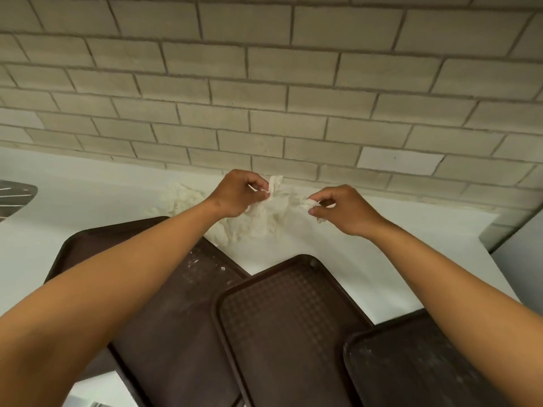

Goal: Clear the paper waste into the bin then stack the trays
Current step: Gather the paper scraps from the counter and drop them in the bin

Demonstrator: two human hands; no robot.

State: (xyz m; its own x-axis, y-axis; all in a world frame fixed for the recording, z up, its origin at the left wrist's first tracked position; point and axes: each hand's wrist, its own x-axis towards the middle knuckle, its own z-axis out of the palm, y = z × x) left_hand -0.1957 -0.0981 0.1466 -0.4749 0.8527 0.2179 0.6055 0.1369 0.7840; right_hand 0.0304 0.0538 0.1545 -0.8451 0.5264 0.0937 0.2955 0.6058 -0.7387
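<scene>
Crumpled paper napkins (258, 218) lie heaped on the white counter (352, 245) against the brick wall (264, 83) — the left hand (235, 195) pinches one piece, the right hand (343, 210) another. Three brown trays (293, 318) sit nearer, overlapping.

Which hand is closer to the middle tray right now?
Right. The right hand is above the middle tray's far end, pinching the crumpled paper; the left hand holds the paper farther back-left.

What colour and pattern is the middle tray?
The middle tray is dark brown with a fine checked grid texture, seen in the head view.
</scene>
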